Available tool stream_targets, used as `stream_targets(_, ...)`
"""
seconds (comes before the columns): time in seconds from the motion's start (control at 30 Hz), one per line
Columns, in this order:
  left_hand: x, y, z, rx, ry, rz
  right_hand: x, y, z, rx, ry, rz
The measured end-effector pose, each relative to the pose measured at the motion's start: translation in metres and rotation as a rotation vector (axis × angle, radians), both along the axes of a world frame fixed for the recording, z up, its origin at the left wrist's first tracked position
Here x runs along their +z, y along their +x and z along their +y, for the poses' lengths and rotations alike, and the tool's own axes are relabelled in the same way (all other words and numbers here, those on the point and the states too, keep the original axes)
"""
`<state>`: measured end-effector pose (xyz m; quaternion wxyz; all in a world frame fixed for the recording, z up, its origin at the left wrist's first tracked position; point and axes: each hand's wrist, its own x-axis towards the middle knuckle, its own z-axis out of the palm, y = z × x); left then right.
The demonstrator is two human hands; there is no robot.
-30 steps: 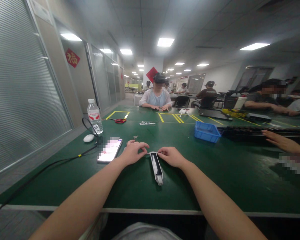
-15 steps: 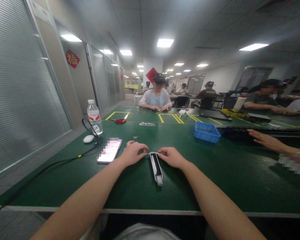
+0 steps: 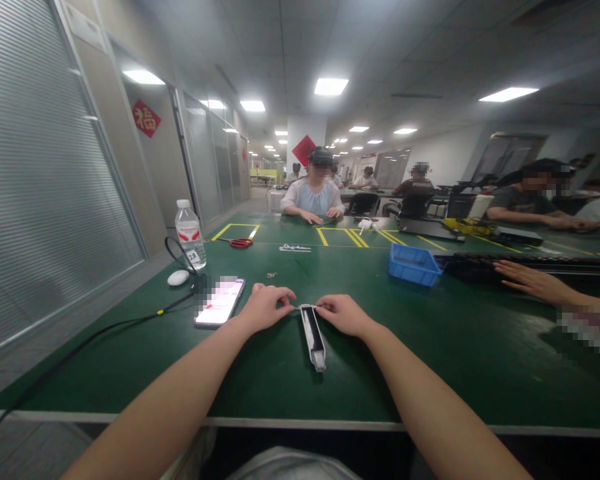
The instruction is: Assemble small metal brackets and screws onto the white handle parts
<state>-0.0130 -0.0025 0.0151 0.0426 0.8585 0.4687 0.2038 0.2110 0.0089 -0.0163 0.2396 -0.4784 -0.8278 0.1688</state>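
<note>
A long, narrow white-and-black item [image 3: 313,337] lies on the green table between my hands, its pale blunt end towards me. Its exact kind I cannot make out. Thin white cord [image 3: 298,308] shows at its far end. On the left side, my left hand [image 3: 269,307] pinches this cord between thumb and fingertips. My right hand [image 3: 344,313] is closed at the item's far right corner, fingertips pressed together on what looks like the same cord; the fingers partly hide it.
Left of my hands lie a phone [image 3: 221,303], a white mouse [image 3: 178,278] and a black cable [image 3: 125,325], with a water bottle [image 3: 190,233] behind. Farther off are red-handled scissors [image 3: 241,243], small white pieces [image 3: 295,249] and a blue bin [image 3: 414,265]. A co-worker's hand [image 3: 535,280] rests at right.
My hands and the long item stay almost still. Across the table, the co-worker's hands have shifted slightly.
</note>
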Motion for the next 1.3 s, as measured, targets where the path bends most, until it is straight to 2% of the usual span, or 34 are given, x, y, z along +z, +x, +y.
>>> stream_targets(0.57,0.001,0.002,-0.002,-0.027,-0.026,-0.009,-0.001,-0.001,0.000,-0.012,-0.016,-0.006)
stream_targets(1.3,-0.010,0.004,0.002,-0.076,0.038,0.030,0.000,-0.001,-0.001,-0.006,-0.005,0.003)
